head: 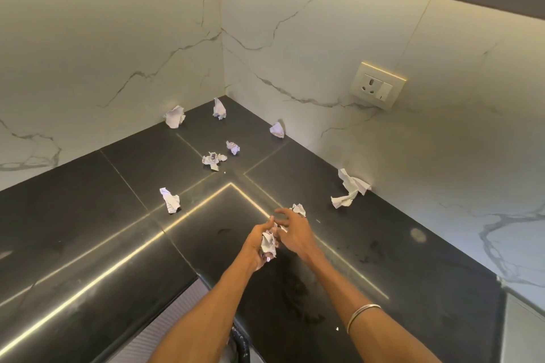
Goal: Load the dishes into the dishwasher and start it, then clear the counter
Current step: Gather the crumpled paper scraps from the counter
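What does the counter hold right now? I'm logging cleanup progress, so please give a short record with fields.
surface: black stone counter in a corner of marble-look walls
litter: crumpled paper scraps, about eight loose, e.g. one by the corner, a long one by the right wall
left hand: holds a paper wad
right hand: fingers spread, over a scrap
wall fitting: socket with switch
status: clearing unfinished

counter (88,215): black; walls (88,38): white, grey-veined; paper scraps (170,200): white, perhaps printed
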Demonstrator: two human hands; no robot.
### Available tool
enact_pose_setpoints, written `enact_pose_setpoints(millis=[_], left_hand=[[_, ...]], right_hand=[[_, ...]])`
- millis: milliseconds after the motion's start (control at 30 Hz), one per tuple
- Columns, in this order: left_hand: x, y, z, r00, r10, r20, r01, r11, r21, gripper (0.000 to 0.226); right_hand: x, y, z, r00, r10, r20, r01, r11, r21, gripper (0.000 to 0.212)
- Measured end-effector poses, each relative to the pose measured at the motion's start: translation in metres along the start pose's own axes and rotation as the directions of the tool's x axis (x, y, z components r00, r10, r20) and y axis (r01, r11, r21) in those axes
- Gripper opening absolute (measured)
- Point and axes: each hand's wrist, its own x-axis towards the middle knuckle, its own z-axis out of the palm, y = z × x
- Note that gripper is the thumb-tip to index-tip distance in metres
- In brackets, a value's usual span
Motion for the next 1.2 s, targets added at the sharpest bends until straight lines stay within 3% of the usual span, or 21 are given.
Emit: enact_pose_setpoints(millis=[67, 133, 233, 333, 400, 467, 600, 667, 833, 967, 1067, 1200], left_hand=[[0.001, 0.007, 0.001, 0.999, 0.007, -0.052, -0.011, 0.997, -0.078, 0.030], [0.001, 0.015, 0.002, 0.997, 0.016, -0.075, -0.022, 0.996, -0.086, 0.023], [0.001, 0.020, 0.004, 0.996, 0.017, -0.083, -0.020, 0.999, -0.037, 0.009], [0.006, 0.018, 0.004, 0.994, 0.030, -0.104, -0.035, 0.998, -0.055, 0.024], [0.005, 0.019, 0.007, 0.992, 0.036, -0.121, -0.046, 0.996, -0.077, 0.029], [0.005, 0.020, 0.011, 0.987, 0.042, -0.152, -0.059, 0.992, -0.107, 0.026], [0.008, 0.015, 0.020, 0.977, 0.017, -0.213, -0.042, 0.992, -0.116, 0.013], [0.009, 0.011, 0.024, 0.979, 0.007, -0.202, -0.028, 0.995, -0.100, 0.017], [0.000, 0.001, 0.047, 0.996, -0.026, -0.084, 0.016, 0.993, -0.119, 0.031], [-0.008, -0.008, 0.063, 0.999, -0.028, 0.042, 0.038, 0.965, -0.258, 0.043], [-0.010, -0.015, 0.065, 0.994, -0.037, 0.103, 0.060, 0.973, -0.223, 0.064], [-0.009, -0.021, 0.069, 0.989, -0.056, 0.134, 0.079, 0.981, -0.177, 0.066]], right_hand=[[0.006, 0.005, -0.003, 0.994, 0.017, -0.106, -0.012, 0.999, 0.046, 0.035], [0.012, 0.009, -0.008, 0.980, -0.009, -0.198, -0.004, 0.998, -0.067, 0.037], [0.026, 0.019, -0.015, 0.988, -0.021, -0.152, -0.016, 0.971, -0.239, 0.049], [0.036, 0.035, -0.011, 0.999, -0.029, -0.032, 0.013, 0.917, -0.400, 0.049], [0.039, 0.047, -0.006, 0.998, -0.064, -0.024, 0.047, 0.899, -0.435, 0.040], [0.038, 0.052, -0.007, 0.994, -0.084, -0.077, 0.048, 0.925, -0.378, 0.035], [0.023, 0.043, -0.023, 0.979, 0.036, -0.202, -0.047, 0.998, -0.047, 0.011], [0.015, 0.037, -0.031, 0.973, 0.018, -0.230, -0.007, 0.999, 0.049, 0.008], [0.006, 0.015, -0.036, 0.982, 0.019, -0.189, 0.030, 0.967, 0.253, 0.037], [-0.006, 0.012, -0.036, 0.989, 0.030, -0.146, 0.004, 0.974, 0.225, 0.036], [-0.014, 0.018, -0.038, 0.988, 0.036, -0.148, -0.005, 0.979, 0.201, 0.029], [-0.020, 0.019, -0.051, 0.993, 0.025, -0.118, -0.003, 0.984, 0.178, 0.017]])
